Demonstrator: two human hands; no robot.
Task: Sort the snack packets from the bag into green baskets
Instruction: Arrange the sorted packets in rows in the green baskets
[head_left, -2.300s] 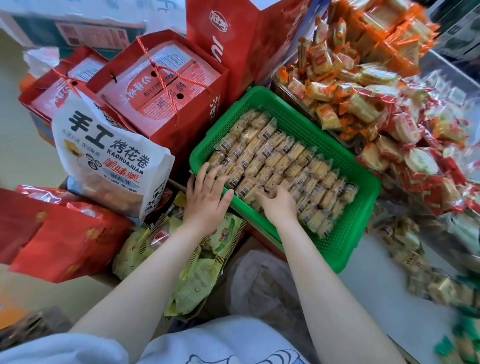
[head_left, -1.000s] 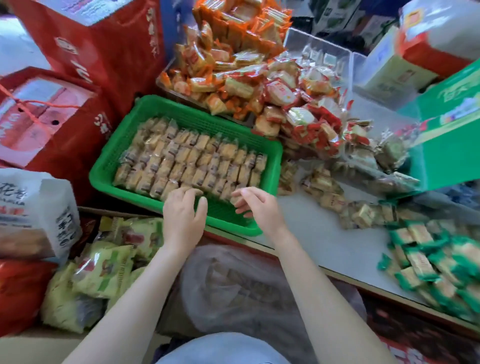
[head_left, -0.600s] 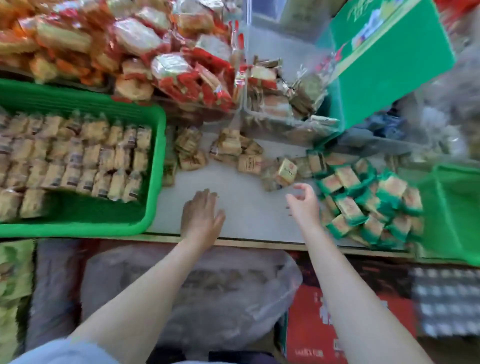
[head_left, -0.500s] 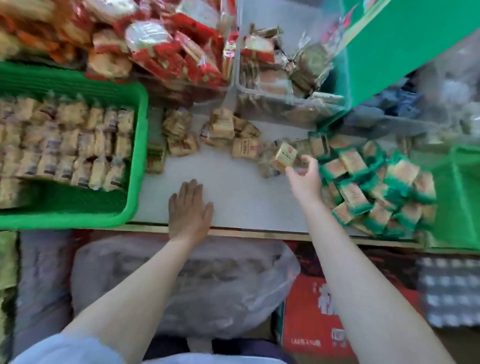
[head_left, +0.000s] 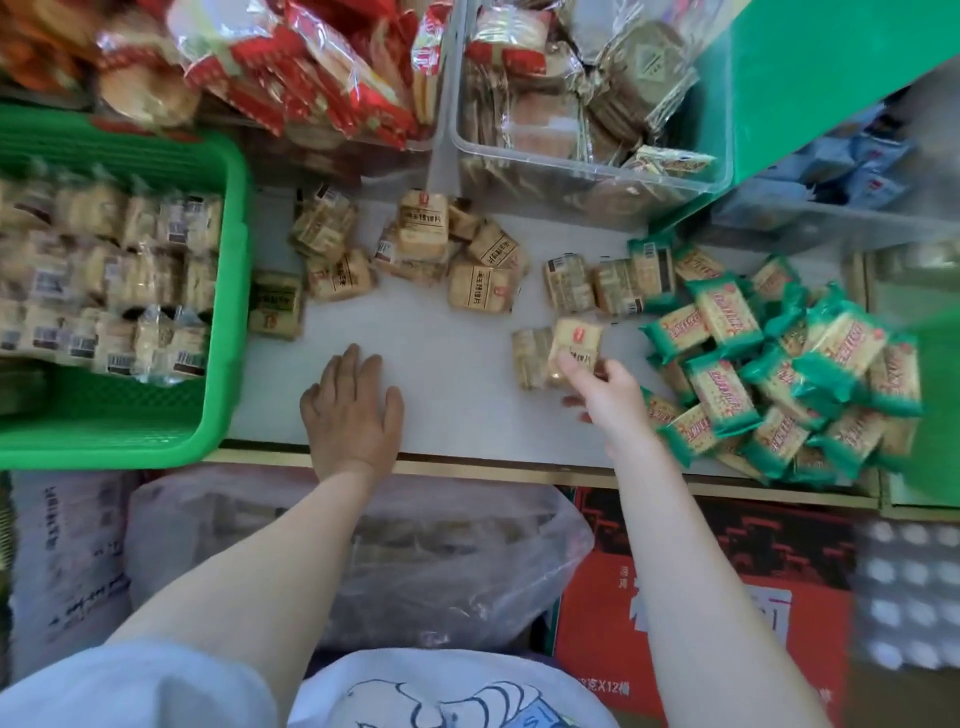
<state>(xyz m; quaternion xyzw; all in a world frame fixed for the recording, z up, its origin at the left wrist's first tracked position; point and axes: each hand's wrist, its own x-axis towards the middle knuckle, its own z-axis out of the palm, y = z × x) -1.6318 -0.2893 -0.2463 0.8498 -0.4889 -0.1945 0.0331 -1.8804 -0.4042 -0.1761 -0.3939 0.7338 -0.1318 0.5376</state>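
Observation:
A green basket (head_left: 223, 395) at the left holds rows of tan snack packets. Several loose tan packets (head_left: 480, 286) lie scattered on the white table (head_left: 457, 395). My right hand (head_left: 605, 389) pinches one tan snack packet (head_left: 576, 340), with another tan packet (head_left: 530, 358) lying right beside it. My left hand (head_left: 353, 410) rests flat on the table near its front edge, fingers straight, holding nothing. A heap of green-wrapped packets (head_left: 779, 374) lies to the right of my right hand. A clear plastic bag (head_left: 395, 551) with tan packets inside hangs below the table edge.
A clear bin (head_left: 587, 176) of wrapped biscuits stands at the back, with red-wrapped snacks (head_left: 322, 78) piled to its left. A green box (head_left: 810, 83) leans at the back right. The corner of another green basket (head_left: 937, 405) shows at the right edge. A red carton (head_left: 701, 623) sits below.
The view swung right from the filled basket to the loose packets. My right hand reached out, took a tan packet and drew it toward me. My left hand settled flat on the table.

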